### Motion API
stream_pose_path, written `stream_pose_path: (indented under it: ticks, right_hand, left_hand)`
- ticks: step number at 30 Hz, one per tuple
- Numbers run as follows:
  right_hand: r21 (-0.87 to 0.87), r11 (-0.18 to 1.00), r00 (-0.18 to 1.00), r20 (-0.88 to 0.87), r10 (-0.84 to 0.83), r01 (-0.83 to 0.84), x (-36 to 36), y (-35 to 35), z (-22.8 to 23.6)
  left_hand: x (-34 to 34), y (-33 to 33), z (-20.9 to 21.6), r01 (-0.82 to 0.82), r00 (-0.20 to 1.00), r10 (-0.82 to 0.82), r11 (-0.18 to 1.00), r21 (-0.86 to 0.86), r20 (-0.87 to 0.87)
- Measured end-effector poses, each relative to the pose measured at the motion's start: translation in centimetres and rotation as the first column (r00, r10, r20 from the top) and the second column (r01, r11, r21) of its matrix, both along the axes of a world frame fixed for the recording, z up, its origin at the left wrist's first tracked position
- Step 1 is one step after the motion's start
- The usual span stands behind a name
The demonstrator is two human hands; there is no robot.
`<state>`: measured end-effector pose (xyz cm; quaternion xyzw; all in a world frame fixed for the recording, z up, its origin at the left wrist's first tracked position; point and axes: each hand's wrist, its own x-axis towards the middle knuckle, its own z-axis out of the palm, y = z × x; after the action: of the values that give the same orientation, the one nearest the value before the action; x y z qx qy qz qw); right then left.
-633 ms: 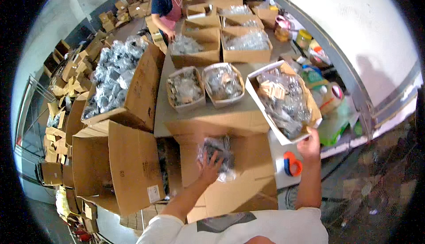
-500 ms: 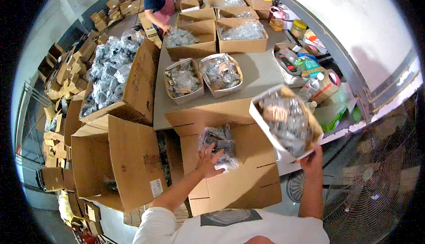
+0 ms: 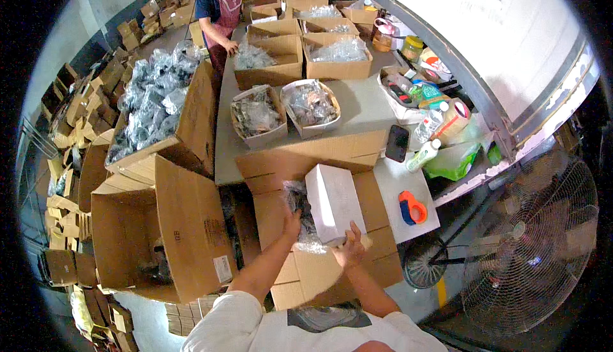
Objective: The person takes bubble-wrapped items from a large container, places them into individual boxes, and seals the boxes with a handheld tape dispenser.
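A white box (image 3: 334, 200) is tipped on its side over an open cardboard carton (image 3: 377, 250). My right hand (image 3: 348, 247) grips the white box by its near edge. Clear plastic-bagged parts (image 3: 311, 244) lie under and beside the tipped box, dark inside their wrapping. My left hand (image 3: 292, 224) is at the left side of these bags, touching them; its fingertips are mostly hidden. The mouth of the white box is turned away from view.
Two white boxes of bagged parts (image 3: 257, 140) (image 3: 311, 130) stand on the table. A large carton (image 3: 198, 125) heaped with bags is at left, an open carton (image 3: 195, 224) below it. A phone (image 3: 397, 144), bottle (image 3: 423, 155) and orange tape dispenser (image 3: 415, 209) lie right, near a fan (image 3: 527, 243). Another person (image 3: 220, 13) stands beyond.
The filled white box has swung left from the right side and been tipped over the carton. The phone and tape dispenser are now uncovered. The other person has stretched an arm out to the right.
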<state>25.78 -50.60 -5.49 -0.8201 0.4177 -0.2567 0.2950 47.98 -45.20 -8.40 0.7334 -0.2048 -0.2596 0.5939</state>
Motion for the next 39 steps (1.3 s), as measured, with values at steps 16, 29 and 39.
stream_pose_path:
  ticks: [16, 29, 39]
  right_hand:
    - [0.405, 0.891, 0.773, 0.491, -0.402, 0.206, -4.7, -5.9, 7.8]
    - [0.293, 0.954, 0.679, 0.689, -0.252, 0.056, 1.9, -24.5, 16.3]
    - [-0.101, 0.992, 0.963, 0.250, 0.098, -0.075, 15.6, -30.3, 17.9]
  left_hand:
    - [-17.1, 12.4, 4.2, 0.632, 0.086, -0.822, 0.482, 0.607, 0.563]
    - [-15.9, 10.1, 11.9, 0.601, 0.280, -0.945, 0.312, 0.736, 0.172]
    - [-5.3, 1.2, 17.3, 0.145, 0.657, -0.578, 0.726, 0.672, 0.484]
